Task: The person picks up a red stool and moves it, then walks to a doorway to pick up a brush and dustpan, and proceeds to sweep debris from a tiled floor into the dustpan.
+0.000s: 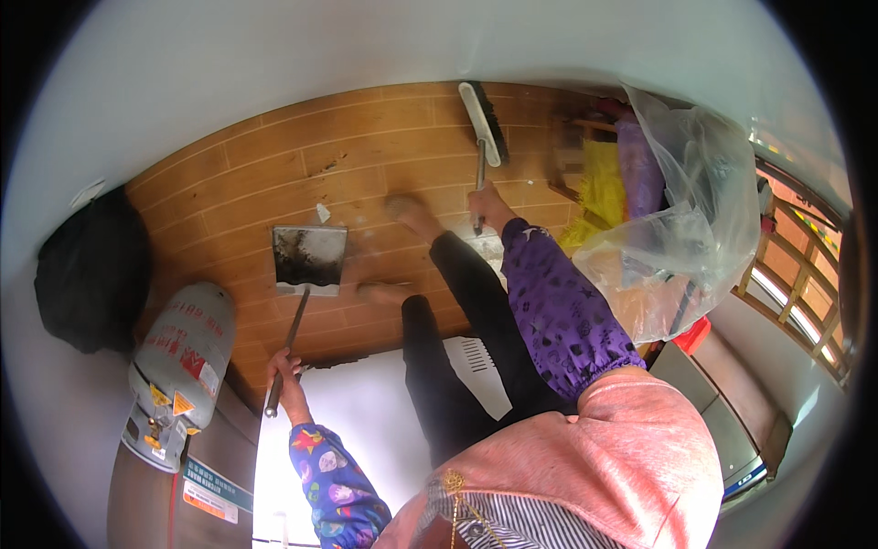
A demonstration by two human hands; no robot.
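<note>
My left hand [282,376] grips the metal handle of a long-handled dustpan [312,254]. The pan lies on the floor, its inside stained with dark dirt. In my right hand [488,207] is the handle of a broom [482,123], its white head and black bristles near the far wall. A white scrap [323,213] sits on the floor just beyond the pan's far edge. Small dark bits of debris [334,163] lie farther off. Both of my sleeves are patterned oversleeves.
A grey gas cylinder [184,357] and a black bag [92,271] stand at left. On the right are a large clear plastic bag [720,206], a yellow woven sack [600,182] and a wooden lattice [789,274]. A wall bounds the wood-patterned floor [247,165] ahead.
</note>
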